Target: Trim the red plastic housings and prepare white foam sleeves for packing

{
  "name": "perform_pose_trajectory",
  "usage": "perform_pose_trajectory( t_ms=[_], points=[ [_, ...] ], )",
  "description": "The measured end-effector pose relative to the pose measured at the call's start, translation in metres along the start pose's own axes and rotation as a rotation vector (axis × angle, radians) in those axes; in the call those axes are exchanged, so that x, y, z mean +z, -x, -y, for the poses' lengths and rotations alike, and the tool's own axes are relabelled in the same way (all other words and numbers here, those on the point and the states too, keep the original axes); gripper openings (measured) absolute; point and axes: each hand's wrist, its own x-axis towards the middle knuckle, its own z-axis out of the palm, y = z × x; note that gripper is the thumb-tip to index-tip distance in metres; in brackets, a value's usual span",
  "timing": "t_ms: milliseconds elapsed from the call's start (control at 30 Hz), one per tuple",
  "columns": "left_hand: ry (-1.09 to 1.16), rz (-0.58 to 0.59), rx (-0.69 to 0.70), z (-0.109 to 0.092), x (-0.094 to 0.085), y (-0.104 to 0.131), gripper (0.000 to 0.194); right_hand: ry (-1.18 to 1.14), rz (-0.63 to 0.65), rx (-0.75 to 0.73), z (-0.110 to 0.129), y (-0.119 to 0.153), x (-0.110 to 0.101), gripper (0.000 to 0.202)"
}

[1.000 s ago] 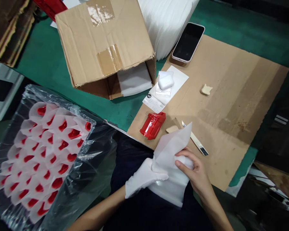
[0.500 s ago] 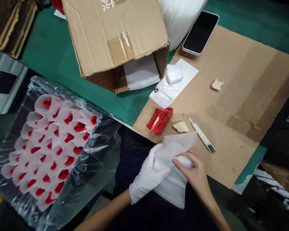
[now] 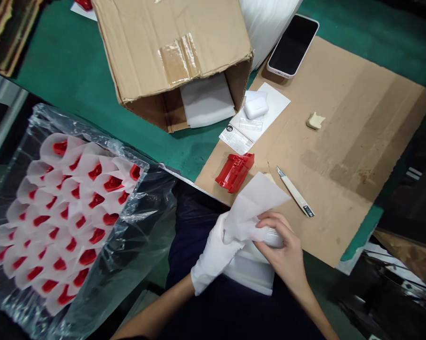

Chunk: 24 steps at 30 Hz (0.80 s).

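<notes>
My left hand (image 3: 218, 255), in a white glove, is closed around a translucent white foam sheet (image 3: 257, 196) above my lap. My bare right hand (image 3: 282, 241) pinches the same sheet, thumb below and fingers above. Under its fingers shows a curled, ridged white edge (image 3: 275, 237), perhaps of more sheets. More white sheeting (image 3: 250, 274) hangs below onto my lap. Just beyond my hands a red plastic part (image 3: 234, 172) lies on the cardboard (image 3: 340, 156). A white-handled craft knife (image 3: 295, 191) rests to the right of it.
A bag-lined container (image 3: 135, 236) at left holds several red parts in white wraps. An open cardboard box (image 3: 138, 52) lies on the green table (image 3: 67, 71), white sheets inside. A phone (image 3: 293, 46), paper card (image 3: 275, 101), white case (image 3: 256, 107) and beige piece (image 3: 315, 121) are beyond.
The sheet's upper flap has been raised and now covers most of the beige piece near the knife. My right fingers have bent further over the sheet. The view has shifted slightly.
</notes>
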Motion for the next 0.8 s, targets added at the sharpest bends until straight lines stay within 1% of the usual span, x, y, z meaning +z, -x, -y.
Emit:
perform_pose_trajectory(
  t_ms=[100,233,333,400,433,500,567,633,700,800],
  points=[
    [0.009,-0.009,-0.006,0.003,0.0,0.003,0.051,0.062,-0.1,-0.02,0.005,0.002,0.004,0.017],
    [0.015,-0.021,-0.027,0.005,0.0,0.005,0.041,0.169,-0.191,-0.1,0.011,-0.004,0.001,0.019],
    [0.02,-0.045,-0.012,0.005,0.0,0.005,0.039,0.276,-0.266,-0.161,0.013,-0.012,-0.002,0.017],
    [0.054,-0.051,-0.007,0.003,-0.001,0.005,0.041,0.336,-0.299,-0.17,0.012,-0.017,-0.004,0.013],
    [0.071,-0.051,-0.011,0.002,-0.002,0.006,0.042,0.348,-0.291,-0.163,0.01,-0.019,-0.006,0.011],
    [0.089,-0.057,-0.022,0.001,-0.003,0.006,0.044,0.325,-0.226,-0.125,0.006,-0.021,-0.011,0.011],
    [0.077,-0.065,-0.031,0.002,-0.005,0.007,0.045,0.258,-0.134,-0.059,0.002,-0.021,-0.017,0.014],
    [0.076,-0.075,-0.028,0.006,-0.007,0.008,0.044,0.18,-0.078,0.025,0.0,-0.021,-0.025,0.015],
    [0.096,-0.084,-0.023,0.008,-0.008,0.008,0.043,0.125,-0.069,0.092,-0.001,-0.022,-0.032,0.014],
    [0.132,-0.083,-0.027,0.008,-0.009,0.009,0.047,0.079,-0.064,0.081,0.0,-0.026,-0.038,0.013]
  ],
)
